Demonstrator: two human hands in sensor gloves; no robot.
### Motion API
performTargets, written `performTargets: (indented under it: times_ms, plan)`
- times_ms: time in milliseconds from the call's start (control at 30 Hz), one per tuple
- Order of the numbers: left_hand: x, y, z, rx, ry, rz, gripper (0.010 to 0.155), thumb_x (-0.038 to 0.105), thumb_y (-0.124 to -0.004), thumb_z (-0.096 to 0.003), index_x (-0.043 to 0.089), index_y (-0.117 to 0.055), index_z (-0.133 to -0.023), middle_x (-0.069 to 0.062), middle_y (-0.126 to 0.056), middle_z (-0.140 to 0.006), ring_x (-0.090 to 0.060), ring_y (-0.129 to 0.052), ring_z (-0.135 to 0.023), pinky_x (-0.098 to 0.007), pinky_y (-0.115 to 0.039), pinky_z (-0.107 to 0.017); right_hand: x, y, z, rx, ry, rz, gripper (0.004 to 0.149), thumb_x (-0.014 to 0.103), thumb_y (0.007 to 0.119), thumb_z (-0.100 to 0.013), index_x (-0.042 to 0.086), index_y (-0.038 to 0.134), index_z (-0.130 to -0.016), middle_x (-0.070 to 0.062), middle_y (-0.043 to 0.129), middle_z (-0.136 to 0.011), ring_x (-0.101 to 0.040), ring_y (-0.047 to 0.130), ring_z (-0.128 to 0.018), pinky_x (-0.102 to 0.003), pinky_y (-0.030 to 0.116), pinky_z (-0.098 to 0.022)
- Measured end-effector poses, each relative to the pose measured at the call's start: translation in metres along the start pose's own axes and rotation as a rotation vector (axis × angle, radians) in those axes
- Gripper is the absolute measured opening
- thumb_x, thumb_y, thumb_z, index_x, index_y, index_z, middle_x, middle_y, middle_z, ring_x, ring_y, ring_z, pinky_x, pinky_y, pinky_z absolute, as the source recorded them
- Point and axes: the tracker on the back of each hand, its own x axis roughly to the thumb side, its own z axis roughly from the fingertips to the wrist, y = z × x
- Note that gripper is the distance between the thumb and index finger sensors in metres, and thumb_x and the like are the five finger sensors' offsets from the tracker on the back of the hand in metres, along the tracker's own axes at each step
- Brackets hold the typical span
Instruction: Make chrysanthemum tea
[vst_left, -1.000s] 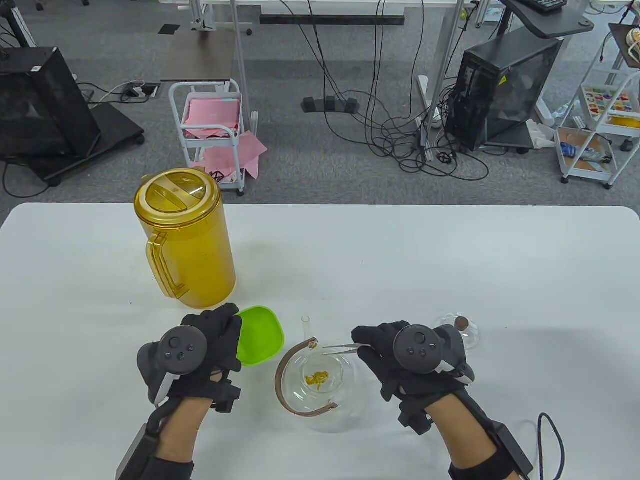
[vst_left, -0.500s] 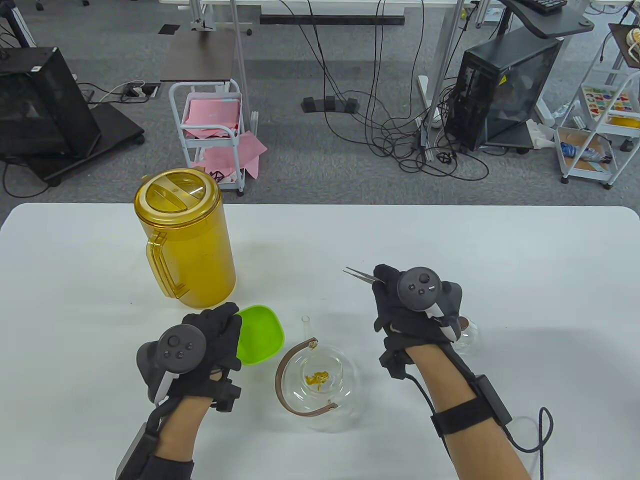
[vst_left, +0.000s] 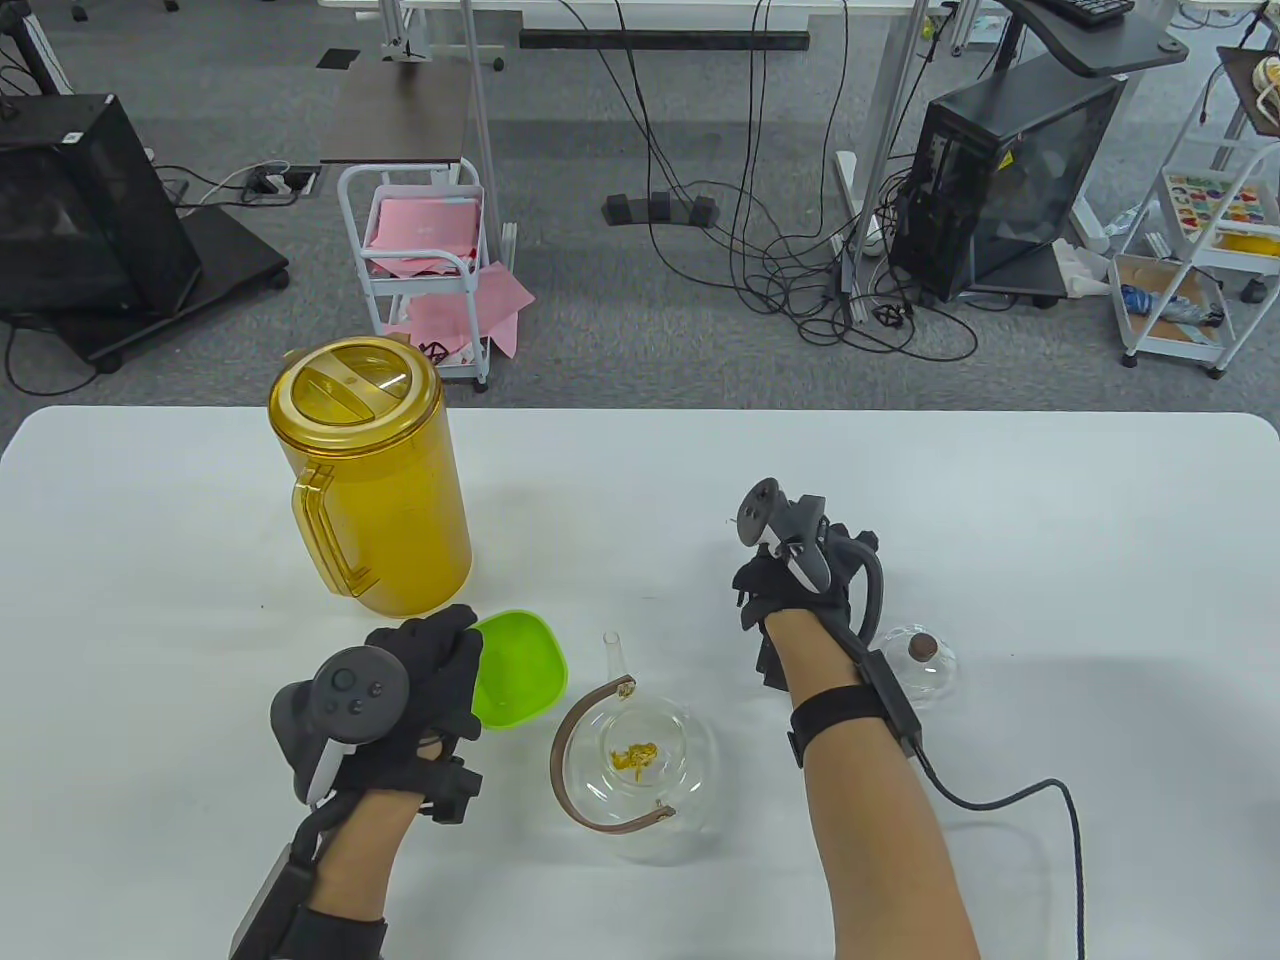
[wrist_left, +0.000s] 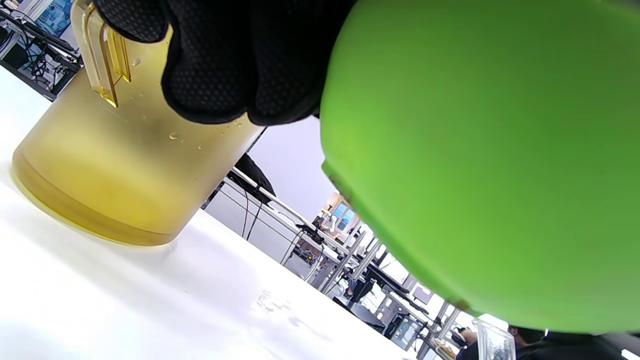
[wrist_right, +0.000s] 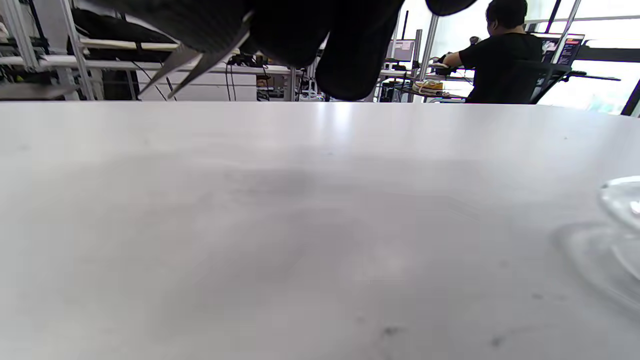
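Observation:
A glass teapot (vst_left: 690, 740) with a brown handle stands near the table's front edge, its top uncovered, with a yellow chrysanthemum (vst_left: 635, 757) inside. Its glass lid (vst_left: 918, 662) with a brown knob lies to the right. My left hand (vst_left: 450, 655) grips the rim of a green bowl (vst_left: 522, 668) left of the teapot; the bowl (wrist_left: 475, 150) fills the left wrist view beside my fingers (wrist_left: 240, 65). My right hand (vst_left: 785, 580) is behind the teapot, low over the table, wrist rolled forward. It pinches metal tweezers (wrist_right: 182, 65), whose tips point away and hold nothing.
A tall yellow pitcher (vst_left: 370, 480) with its lid on stands at the back left, just behind the green bowl; the left wrist view also shows the pitcher (wrist_left: 125, 165). The white table (vst_left: 1050, 540) stretches bare to the right. A person sits at a desk far behind (wrist_right: 500, 50).
My right hand has left the teapot's mouth with the tweezers, moving away toward the middle of the table and tipping forward and down. The left hand and the bowl have stayed put.

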Motion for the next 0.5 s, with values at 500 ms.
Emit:
performTargets:
  times_ms: [500]
  plan:
    - [-0.004, 0.000, -0.002, -0.011, 0.000, -0.012, 0.044, 0.042, -0.079, -0.0572, 0.019, -0.085, -0.095, -0.006, -0.099, -0.068, -0.038, -0.090, -0.071, -0.069, -0.052, -0.072, -0.002, 0.018, 0.006, 0.013, -0.016, 0.133, 0.054, 0.045, 0.068, -0.060, 0.028, 0.058, -0.110, -0.001, 0.072, -0.101, -0.035, 0.073, -0.100, -0.071, 0.038, -0.074]
